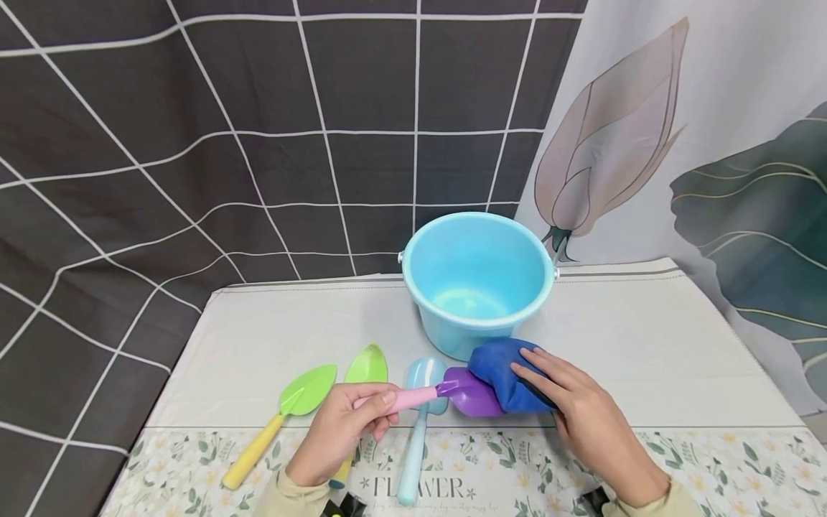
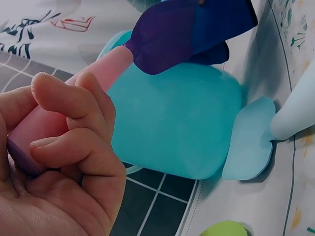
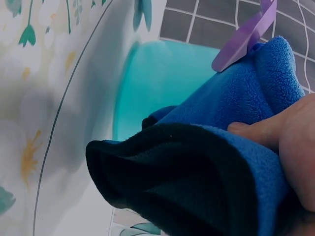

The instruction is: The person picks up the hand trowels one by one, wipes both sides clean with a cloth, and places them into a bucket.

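My left hand (image 1: 332, 429) grips the pink handle of a toy shovel (image 1: 474, 393) with a purple blade, held level above the table. My right hand (image 1: 584, 413) holds a blue cloth (image 1: 507, 366) with a dark underside, wrapped over the tip of the blade. In the right wrist view the cloth (image 3: 216, 105) folds around the purple blade (image 3: 241, 44), hiding its end. The left wrist view has the fingers (image 2: 74, 105) curled round the pink handle (image 2: 106, 69).
Behind the hands stands a light blue bucket (image 1: 413, 287). A light blue shovel (image 1: 413, 459) lies below the held one. To the left lie two green shovels with yellow handles, one (image 1: 309, 390) farther out, the other (image 1: 367, 365) partly behind my left hand. A dark checked curtain (image 1: 362, 86) hangs behind.
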The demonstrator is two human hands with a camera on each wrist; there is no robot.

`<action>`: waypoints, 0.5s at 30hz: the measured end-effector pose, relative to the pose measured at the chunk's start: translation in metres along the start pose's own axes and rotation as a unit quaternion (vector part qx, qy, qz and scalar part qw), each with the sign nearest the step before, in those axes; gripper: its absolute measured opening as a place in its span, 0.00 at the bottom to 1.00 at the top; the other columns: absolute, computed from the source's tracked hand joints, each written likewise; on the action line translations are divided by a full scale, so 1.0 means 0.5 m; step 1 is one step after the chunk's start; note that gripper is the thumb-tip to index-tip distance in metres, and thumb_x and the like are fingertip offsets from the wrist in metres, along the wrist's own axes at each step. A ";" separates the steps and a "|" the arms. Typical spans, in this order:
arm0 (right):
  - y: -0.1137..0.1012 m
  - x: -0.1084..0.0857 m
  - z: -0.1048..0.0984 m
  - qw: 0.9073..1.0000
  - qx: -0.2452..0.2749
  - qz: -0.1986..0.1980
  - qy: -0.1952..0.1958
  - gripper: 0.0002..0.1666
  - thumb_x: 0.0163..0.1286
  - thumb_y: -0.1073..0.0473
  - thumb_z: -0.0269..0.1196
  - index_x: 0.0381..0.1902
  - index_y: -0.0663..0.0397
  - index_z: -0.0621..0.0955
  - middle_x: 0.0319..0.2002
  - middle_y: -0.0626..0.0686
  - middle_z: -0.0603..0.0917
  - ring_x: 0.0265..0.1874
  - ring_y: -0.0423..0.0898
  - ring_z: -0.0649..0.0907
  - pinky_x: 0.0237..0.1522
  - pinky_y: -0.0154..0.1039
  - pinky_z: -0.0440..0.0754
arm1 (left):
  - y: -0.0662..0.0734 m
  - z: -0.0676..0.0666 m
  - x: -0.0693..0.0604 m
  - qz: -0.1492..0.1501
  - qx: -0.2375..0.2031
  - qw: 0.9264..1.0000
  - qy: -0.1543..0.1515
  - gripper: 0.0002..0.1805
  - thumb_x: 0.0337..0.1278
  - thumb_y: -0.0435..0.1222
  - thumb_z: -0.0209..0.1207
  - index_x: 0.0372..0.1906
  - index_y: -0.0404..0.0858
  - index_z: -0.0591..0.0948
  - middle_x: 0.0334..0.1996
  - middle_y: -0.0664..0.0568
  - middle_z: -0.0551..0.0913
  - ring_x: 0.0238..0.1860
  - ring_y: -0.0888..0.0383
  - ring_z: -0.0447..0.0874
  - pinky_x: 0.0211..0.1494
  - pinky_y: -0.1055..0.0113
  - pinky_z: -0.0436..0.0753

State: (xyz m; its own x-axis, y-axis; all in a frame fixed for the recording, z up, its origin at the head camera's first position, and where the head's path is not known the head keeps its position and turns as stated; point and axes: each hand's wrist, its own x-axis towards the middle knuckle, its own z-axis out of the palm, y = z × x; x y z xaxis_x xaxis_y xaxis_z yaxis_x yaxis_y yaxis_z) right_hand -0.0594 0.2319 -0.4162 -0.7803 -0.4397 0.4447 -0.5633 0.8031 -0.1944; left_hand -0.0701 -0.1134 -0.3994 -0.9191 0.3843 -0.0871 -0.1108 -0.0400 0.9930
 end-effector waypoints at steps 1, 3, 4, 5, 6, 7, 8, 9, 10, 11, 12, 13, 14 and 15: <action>0.002 0.000 -0.001 1.000 0.001 -0.001 0.004 0.51 0.42 0.86 0.64 0.66 0.48 0.79 0.69 0.52 0.74 0.66 0.57 0.74 0.66 0.39 0.68 | 0.000 -0.001 0.000 0.002 0.000 1.000 -0.002 0.20 0.71 0.34 0.57 0.53 0.16 0.78 0.29 0.45 0.84 0.23 0.65 0.75 0.31 0.75 0.78; 0.006 0.000 -0.003 1.000 0.001 -0.001 0.009 0.51 0.42 0.87 0.64 0.66 0.48 0.79 0.69 0.53 0.74 0.65 0.58 0.75 0.66 0.40 0.68 | -0.001 -0.002 0.000 0.008 0.008 1.000 -0.004 0.19 0.71 0.34 0.57 0.52 0.18 0.80 0.28 0.47 0.83 0.23 0.66 0.74 0.29 0.76 0.76; 0.008 0.000 -0.004 1.000 0.002 -0.001 0.012 0.52 0.41 0.87 0.64 0.65 0.48 0.79 0.69 0.53 0.74 0.65 0.58 0.75 0.65 0.42 0.70 | -0.001 -0.003 0.000 0.012 0.013 1.000 -0.004 0.19 0.72 0.34 0.56 0.52 0.19 0.81 0.27 0.47 0.83 0.22 0.66 0.74 0.28 0.76 0.75; 0.010 0.000 -0.006 1.000 0.001 -0.001 0.014 0.52 0.41 0.87 0.64 0.65 0.49 0.79 0.69 0.53 0.74 0.65 0.58 0.75 0.64 0.43 0.70 | -0.001 -0.004 0.000 0.017 0.017 1.000 -0.004 0.18 0.72 0.34 0.56 0.52 0.20 0.81 0.27 0.47 0.83 0.22 0.66 0.74 0.28 0.76 0.74; 0.011 -0.001 -0.007 1.000 0.001 0.002 0.015 0.52 0.41 0.87 0.64 0.65 0.49 0.79 0.69 0.53 0.74 0.65 0.58 0.74 0.65 0.43 0.69 | -0.002 -0.005 -0.001 0.022 0.021 1.000 -0.005 0.17 0.72 0.35 0.56 0.51 0.21 0.82 0.27 0.46 0.82 0.22 0.65 0.74 0.28 0.76 0.73; 0.013 -0.001 -0.008 1.000 0.001 0.004 0.015 0.51 0.42 0.87 0.63 0.65 0.49 0.79 0.69 0.53 0.74 0.65 0.58 0.74 0.67 0.41 0.68 | -0.001 -0.006 -0.001 0.026 0.026 0.999 -0.005 0.17 0.72 0.35 0.56 0.51 0.23 0.83 0.26 0.45 0.82 0.22 0.65 0.73 0.27 0.76 0.73; 0.015 -0.001 -0.010 1.000 0.001 0.006 0.015 0.51 0.42 0.87 0.63 0.65 0.49 0.79 0.69 0.53 0.74 0.65 0.58 0.74 0.68 0.38 0.65 | -0.001 -0.007 -0.002 0.032 0.035 0.999 -0.005 0.16 0.73 0.35 0.56 0.51 0.24 0.83 0.26 0.45 0.81 0.22 0.65 0.73 0.27 0.76 0.71; 0.017 -0.001 -0.011 1.000 0.000 0.007 0.014 0.50 0.43 0.86 0.62 0.65 0.49 0.79 0.69 0.53 0.74 0.65 0.58 0.74 0.70 0.35 0.63 | -0.001 -0.008 -0.002 0.037 0.038 0.999 -0.007 0.16 0.73 0.34 0.55 0.50 0.24 0.84 0.26 0.44 0.81 0.22 0.65 0.73 0.26 0.76 0.70; 0.018 -0.001 -0.012 1.000 0.000 0.010 0.013 0.50 0.43 0.86 0.61 0.65 0.49 0.79 0.69 0.53 0.74 0.66 0.58 0.74 0.71 0.33 0.60 | 0.000 -0.009 -0.003 0.040 0.039 0.998 -0.007 0.16 0.73 0.34 0.55 0.50 0.25 0.84 0.26 0.43 0.81 0.22 0.65 0.73 0.26 0.75 0.71; 0.019 -0.001 -0.013 1.000 -0.001 0.013 0.012 0.50 0.43 0.86 0.61 0.65 0.49 0.79 0.69 0.52 0.74 0.66 0.58 0.74 0.71 0.32 0.59 | 0.001 -0.010 -0.004 0.044 0.041 0.998 -0.007 0.15 0.73 0.34 0.55 0.50 0.25 0.84 0.26 0.43 0.81 0.22 0.65 0.73 0.27 0.75 0.71; 0.020 -0.001 -0.014 1.000 -0.002 0.015 0.010 0.49 0.44 0.85 0.60 0.65 0.49 0.79 0.69 0.52 0.74 0.66 0.58 0.74 0.70 0.33 0.61 | 0.002 -0.012 -0.005 0.048 0.048 0.998 -0.007 0.15 0.73 0.34 0.55 0.49 0.25 0.84 0.26 0.43 0.80 0.22 0.64 0.73 0.27 0.75 0.72; 0.020 -0.001 -0.015 1.000 -0.003 0.017 0.009 0.49 0.44 0.85 0.60 0.65 0.49 0.79 0.69 0.52 0.74 0.66 0.58 0.74 0.69 0.37 0.64 | 0.004 -0.013 -0.007 0.052 0.060 0.997 -0.006 0.14 0.73 0.34 0.55 0.49 0.27 0.85 0.26 0.44 0.81 0.22 0.64 0.73 0.26 0.75 0.72; 0.021 -0.001 -0.016 1.000 -0.003 0.018 0.009 0.49 0.43 0.86 0.61 0.65 0.49 0.79 0.68 0.53 0.74 0.66 0.58 0.74 0.67 0.41 0.68 | 0.007 -0.015 -0.008 0.055 0.072 0.996 -0.005 0.14 0.73 0.34 0.55 0.49 0.27 0.85 0.26 0.44 0.81 0.22 0.64 0.73 0.26 0.74 0.73; 0.022 -0.002 -0.017 1.000 -0.004 0.019 0.009 0.49 0.43 0.86 0.61 0.65 0.50 0.80 0.68 0.53 0.75 0.65 0.58 0.74 0.64 0.45 0.71 | 0.010 -0.017 -0.009 0.055 0.080 0.995 -0.001 0.14 0.72 0.34 0.56 0.49 0.28 0.85 0.26 0.45 0.82 0.22 0.64 0.74 0.26 0.74 0.74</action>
State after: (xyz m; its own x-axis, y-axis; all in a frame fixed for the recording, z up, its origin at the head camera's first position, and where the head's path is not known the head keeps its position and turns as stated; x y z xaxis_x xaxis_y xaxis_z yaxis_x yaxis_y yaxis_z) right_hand -0.0626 0.2445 -0.4113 -0.7956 -0.4017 0.4536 -0.5318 0.8217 -0.2050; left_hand -0.0696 -0.1231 -0.3946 -0.9217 0.3873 0.0221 0.0516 0.0657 0.9965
